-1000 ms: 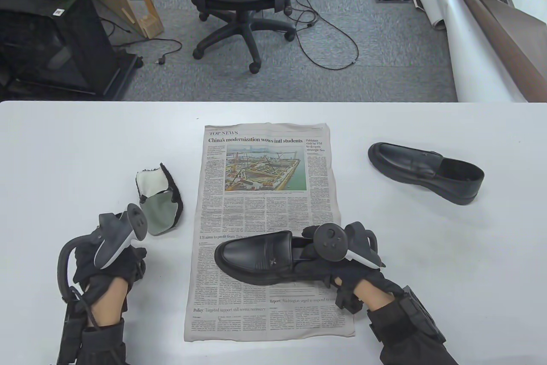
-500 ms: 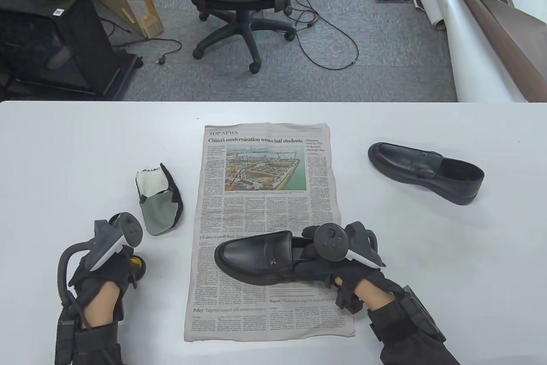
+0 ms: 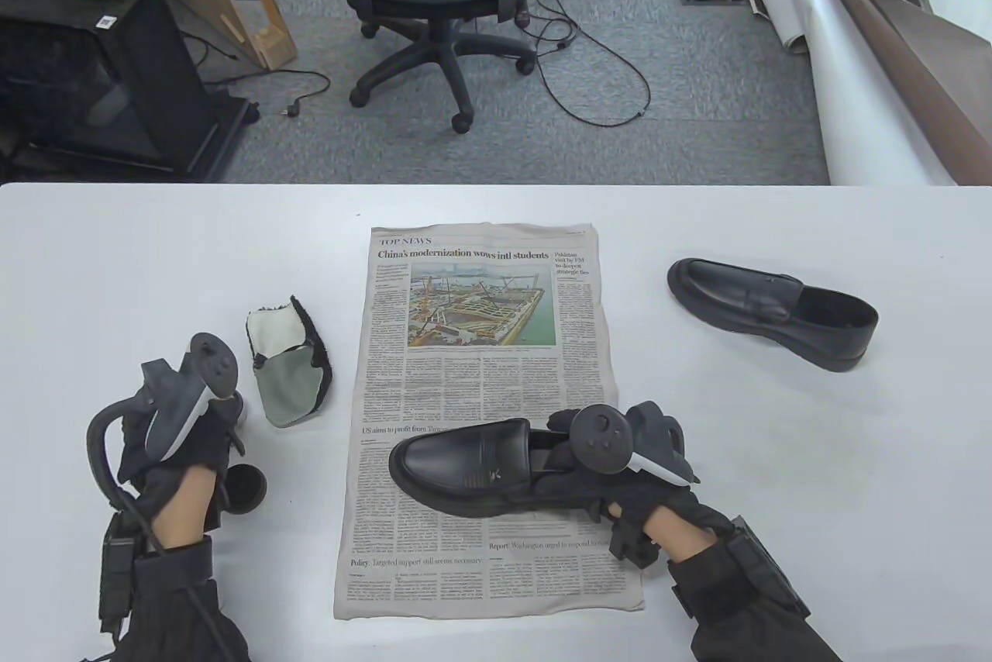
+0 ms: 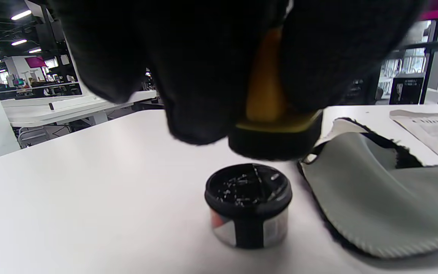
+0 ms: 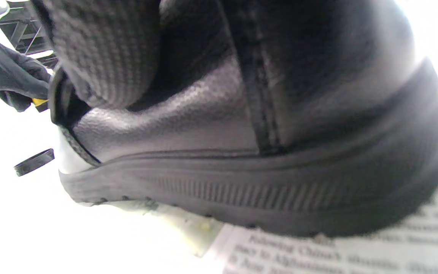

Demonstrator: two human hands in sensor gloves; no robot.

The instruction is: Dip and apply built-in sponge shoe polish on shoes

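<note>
Left hand (image 3: 182,453), lower left of the table view, pinches the sponge applicator (image 4: 276,142) by its yellow handle between curled fingers; in the left wrist view the black sponge face hangs apart from, and above and slightly right of, the open polish tin (image 4: 248,203), which stands upright on the white table (image 3: 155,267). In the table view the tin (image 3: 245,489) sits at lower left, just right of the left wrist. Right hand (image 3: 612,468), lower centre, has its fingers curled into the heel opening of the shoe (image 3: 465,468), holding it on the newspaper (image 3: 480,383); the shoe's long axis runs left–right, toe toward the left hand. A grey polishing mitt (image 3: 291,375) lies between tin and newspaper. The second shoe (image 3: 771,313) rests at right, well apart. Judged next move: carry the sponge rightward to the toe, the left hand being nearer.
</note>
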